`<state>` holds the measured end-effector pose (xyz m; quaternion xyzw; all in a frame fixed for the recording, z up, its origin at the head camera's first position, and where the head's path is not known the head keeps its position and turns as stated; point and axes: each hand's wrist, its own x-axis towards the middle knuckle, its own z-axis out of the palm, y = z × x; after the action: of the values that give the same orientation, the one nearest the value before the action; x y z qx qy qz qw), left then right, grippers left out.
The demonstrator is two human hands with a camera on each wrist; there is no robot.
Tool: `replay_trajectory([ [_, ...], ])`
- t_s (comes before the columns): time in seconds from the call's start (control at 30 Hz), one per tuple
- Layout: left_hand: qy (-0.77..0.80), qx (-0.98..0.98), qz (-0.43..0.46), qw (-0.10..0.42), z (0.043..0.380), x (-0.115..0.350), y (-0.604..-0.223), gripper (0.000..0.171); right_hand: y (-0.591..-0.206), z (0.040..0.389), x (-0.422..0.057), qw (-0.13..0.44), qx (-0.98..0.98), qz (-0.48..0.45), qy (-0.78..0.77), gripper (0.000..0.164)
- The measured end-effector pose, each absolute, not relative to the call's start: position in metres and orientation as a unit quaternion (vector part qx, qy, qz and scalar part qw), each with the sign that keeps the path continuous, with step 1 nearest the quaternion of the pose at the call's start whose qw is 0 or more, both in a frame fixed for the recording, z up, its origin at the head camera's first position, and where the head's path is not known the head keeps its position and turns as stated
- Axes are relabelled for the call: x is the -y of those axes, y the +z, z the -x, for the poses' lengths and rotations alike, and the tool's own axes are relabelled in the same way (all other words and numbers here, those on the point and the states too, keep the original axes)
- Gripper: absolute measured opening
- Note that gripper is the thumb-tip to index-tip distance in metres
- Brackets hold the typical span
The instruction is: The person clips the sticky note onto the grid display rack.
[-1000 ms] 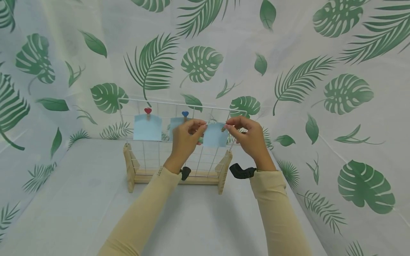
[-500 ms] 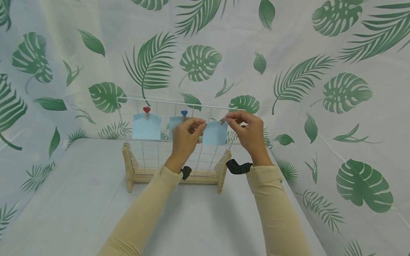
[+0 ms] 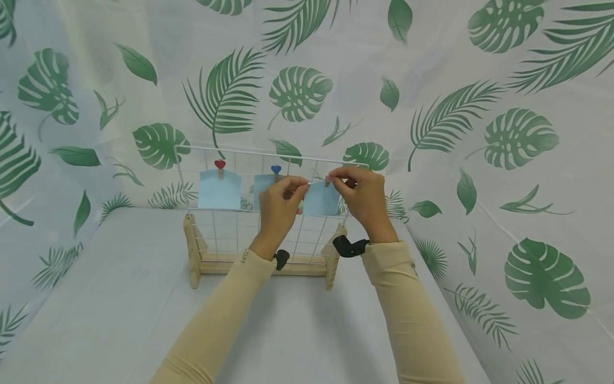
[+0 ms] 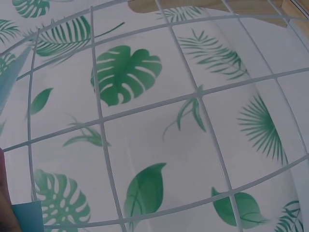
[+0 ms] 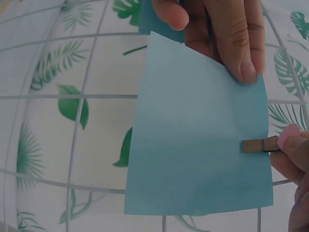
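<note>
A light blue square of paper (image 3: 321, 200) hangs in front of the right part of a white wire grid (image 3: 220, 234). My left hand (image 3: 278, 210) pinches its upper left corner between thumb and fingers. My right hand (image 3: 365, 200) pinches a small wooden clothespin (image 5: 256, 145) with a pink heart (image 5: 289, 137), its tip over the paper's top edge. In the right wrist view the fingers of the left hand (image 5: 231, 38) press on the paper's corner. The left wrist view mostly looks through the grid, with a sliver of the hand (image 4: 6, 212) at its edge.
On the grid hang two more blue papers, one (image 3: 219, 191) under a red heart clothespin (image 3: 220, 165), the other (image 3: 263, 184) under a blue heart clothespin (image 3: 275, 169). A wooden stand (image 3: 194, 256) holds the grid on a white table (image 3: 120, 298). Leaf-print sheeting (image 3: 336, 53) surrounds it.
My right hand has shifted left with the clothespin, from the paper's upper right corner toward the middle of its top edge. The left hand stays nearly still, and the paper has risen slightly.
</note>
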<state>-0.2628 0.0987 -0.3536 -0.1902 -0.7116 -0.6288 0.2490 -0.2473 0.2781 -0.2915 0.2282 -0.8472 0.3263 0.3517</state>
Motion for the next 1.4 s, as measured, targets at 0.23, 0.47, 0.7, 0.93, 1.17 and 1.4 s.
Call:
replay_trajectory([
  [0.23, -0.621, 0.717, 0.191, 0.254, 0.264, -0.1, -0.353, 0.013, -0.287, 0.246, -0.274, 0.337, 0.861, -0.218, 0.313, 0.012],
  [0.47, -0.614, 0.722, 0.193, 0.253, 0.26, -0.1, -0.358, 0.027, -0.296, 0.248, -0.27, 0.422, 0.838, -0.177, 0.297, 0.014],
  [0.7, -0.604, 0.714, 0.209, 0.286, 0.258, -0.097, -0.366, 0.028, -0.307, 0.254, -0.271, 0.441, 0.829, -0.14, 0.313, 0.025],
  [0.93, -0.558, 0.722, 0.234, 0.336, 0.252, -0.085, -0.374, 0.02, -0.318, 0.251, -0.277, 0.448, 0.8, -0.17, 0.361, 0.02],
  [1.17, -0.479, 0.755, 0.229, 0.384, 0.241, -0.061, -0.39, 0.021, -0.34, 0.241, -0.291, 0.475, 0.782, -0.185, 0.359, 0.017],
  [1.4, -0.428, 0.762, 0.14, 0.466, 0.21, -0.023, -0.42, 0.033, -0.375, 0.215, -0.307, 0.434, 0.812, -0.165, 0.353, 0.034],
])
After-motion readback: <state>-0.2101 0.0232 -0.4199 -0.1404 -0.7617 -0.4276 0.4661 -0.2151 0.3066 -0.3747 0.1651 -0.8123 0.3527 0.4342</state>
